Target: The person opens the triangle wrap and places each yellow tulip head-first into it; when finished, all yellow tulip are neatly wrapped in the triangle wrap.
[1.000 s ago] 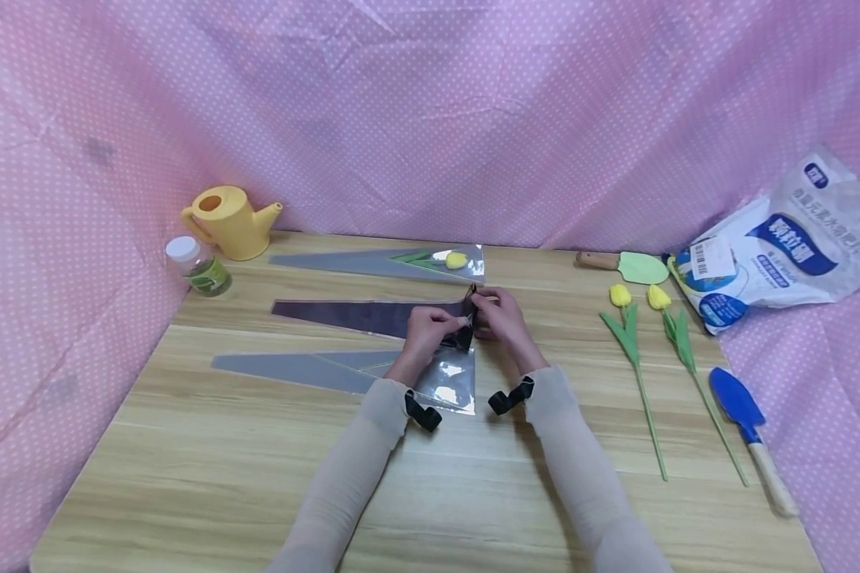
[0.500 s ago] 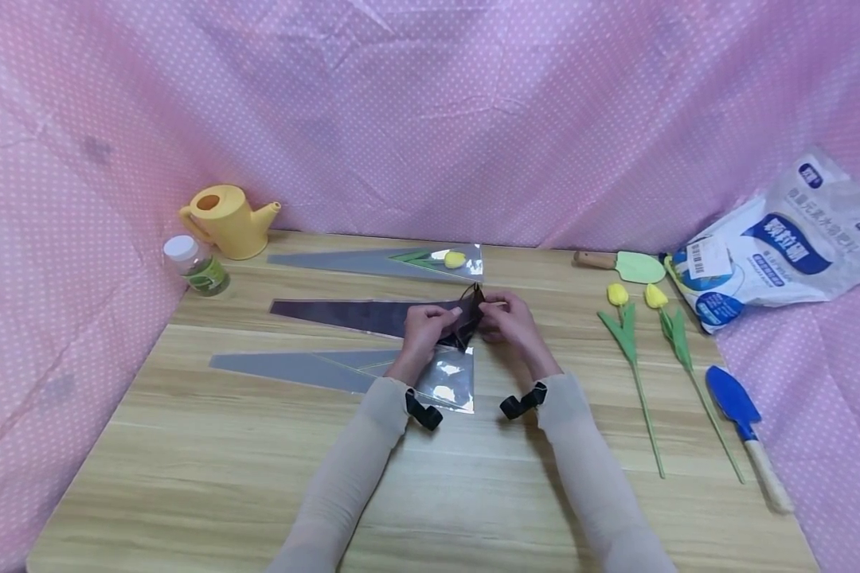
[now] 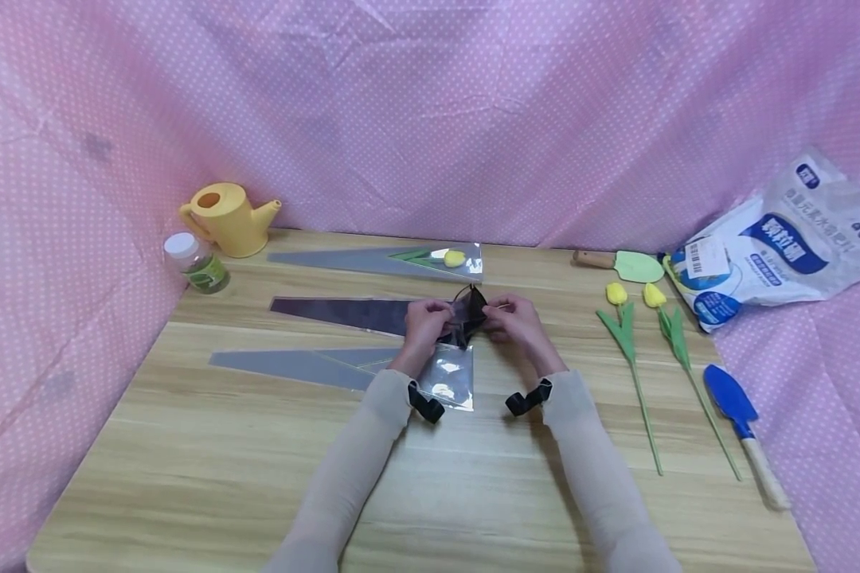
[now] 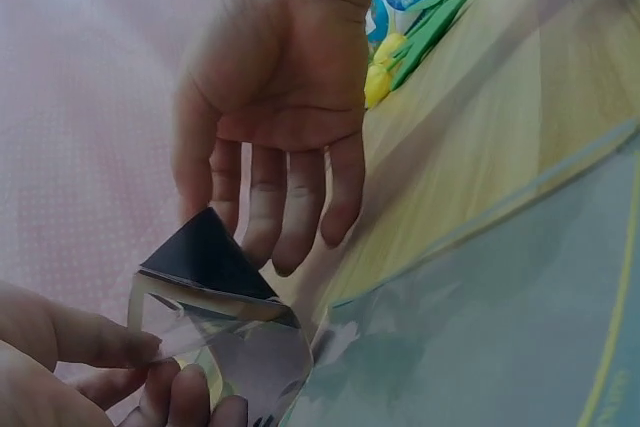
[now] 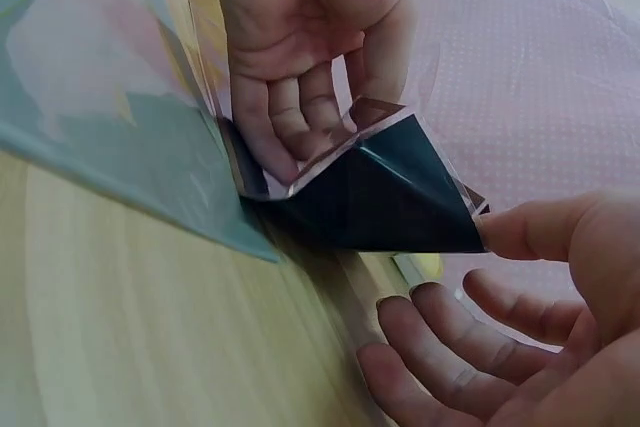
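Observation:
A long tapered dark flower sleeve (image 3: 344,313) lies mid-table, its wide end raised and spread apart between both hands. My left hand (image 3: 425,326) pinches the see-through front film near the mouth, thumb against fingers. At the opposite side, my right hand (image 3: 514,318) holds a corner of the black back panel (image 5: 400,187) at its thumb tip, while the other fingers fan out below. Nearer me lies a clear sleeve (image 3: 294,368), its wide end partly behind the left wrist. Farther back, another clear sleeve (image 3: 322,260) contains a yellow tulip (image 3: 454,259).
Two yellow tulips (image 3: 627,334) lie on the right, beside a blue trowel (image 3: 731,394). Behind them are a green trowel (image 3: 638,267) and a white printed bag (image 3: 781,247). A yellow watering can (image 3: 232,223) and a lidded jar (image 3: 204,270) stand at back left.
My right hand has shifted slightly right, drawing the black panel away from the front film. The dark sleeve's mouth is wider; the left hand stays nearly in place.

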Action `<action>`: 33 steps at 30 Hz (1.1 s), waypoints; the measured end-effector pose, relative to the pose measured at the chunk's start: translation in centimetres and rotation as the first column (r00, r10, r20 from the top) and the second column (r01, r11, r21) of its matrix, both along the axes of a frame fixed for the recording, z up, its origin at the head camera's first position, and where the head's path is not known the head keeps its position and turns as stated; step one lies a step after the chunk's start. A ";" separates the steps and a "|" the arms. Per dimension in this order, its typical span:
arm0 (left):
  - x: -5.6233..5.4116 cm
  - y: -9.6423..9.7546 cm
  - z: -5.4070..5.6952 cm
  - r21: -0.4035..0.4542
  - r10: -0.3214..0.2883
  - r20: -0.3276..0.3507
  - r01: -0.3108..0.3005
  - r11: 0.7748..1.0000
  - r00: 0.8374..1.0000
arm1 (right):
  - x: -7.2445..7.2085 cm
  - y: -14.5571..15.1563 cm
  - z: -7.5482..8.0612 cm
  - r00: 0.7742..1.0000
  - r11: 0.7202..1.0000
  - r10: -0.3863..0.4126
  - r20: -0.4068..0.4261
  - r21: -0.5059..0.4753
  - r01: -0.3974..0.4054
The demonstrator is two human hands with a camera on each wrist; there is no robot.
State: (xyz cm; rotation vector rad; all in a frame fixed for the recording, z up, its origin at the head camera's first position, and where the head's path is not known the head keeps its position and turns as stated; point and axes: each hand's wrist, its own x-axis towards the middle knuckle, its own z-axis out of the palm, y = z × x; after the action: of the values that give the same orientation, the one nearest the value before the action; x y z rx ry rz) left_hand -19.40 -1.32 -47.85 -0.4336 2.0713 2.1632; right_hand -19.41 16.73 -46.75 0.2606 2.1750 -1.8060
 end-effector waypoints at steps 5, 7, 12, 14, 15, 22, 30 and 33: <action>-0.3 0.2 0.3 -0.030 -0.016 0.004 0.017 0.999 1.000 | -0.3 0.4 -0.2 1.000 1.000 -0.005 0.010 0.000 0.005; -0.4 0.4 0.4 -0.033 -0.013 0.005 0.013 0.999 1.000 | -0.3 0.5 -0.3 1.000 1.000 -0.006 0.013 0.007 0.006; -0.8 0.7 0.6 -0.072 0.000 0.008 0.000 0.997 1.000 | -0.6 0.7 -0.3 1.000 0.999 0.015 0.004 0.043 -0.015; -1.0 0.8 0.6 -0.098 -0.006 0.008 0.007 0.995 1.000 | -0.7 0.7 -0.4 1.000 0.998 0.018 0.001 0.052 -0.018; -1.0 0.8 0.5 -0.106 -0.011 0.007 0.012 0.994 1.000 | -0.7 0.8 -0.5 1.000 0.998 0.016 0.002 0.053 -0.016; -1.2 0.6 0.0 -0.145 -0.029 0.006 0.029 0.989 1.000 | -0.8 1.0 -0.6 1.000 0.997 -0.008 0.011 0.071 0.007; -1.1 0.6 -0.1 -0.184 -0.051 -0.011 0.048 0.982 0.999 | -0.6 1.0 -0.4 1.000 1.000 0.000 -0.010 0.029 0.001; -1.0 0.7 -0.1 -0.201 -0.056 -0.023 0.050 0.978 0.998 | -0.5 0.9 -0.3 1.000 1.000 0.011 -0.027 0.015 -0.011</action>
State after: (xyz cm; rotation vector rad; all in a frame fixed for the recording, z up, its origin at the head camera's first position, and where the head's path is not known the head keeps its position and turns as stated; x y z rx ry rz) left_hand -20.41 -0.65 -47.93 -0.3635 2.2987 1.9510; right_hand -19.95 17.61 -47.04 0.2284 2.2042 -1.7981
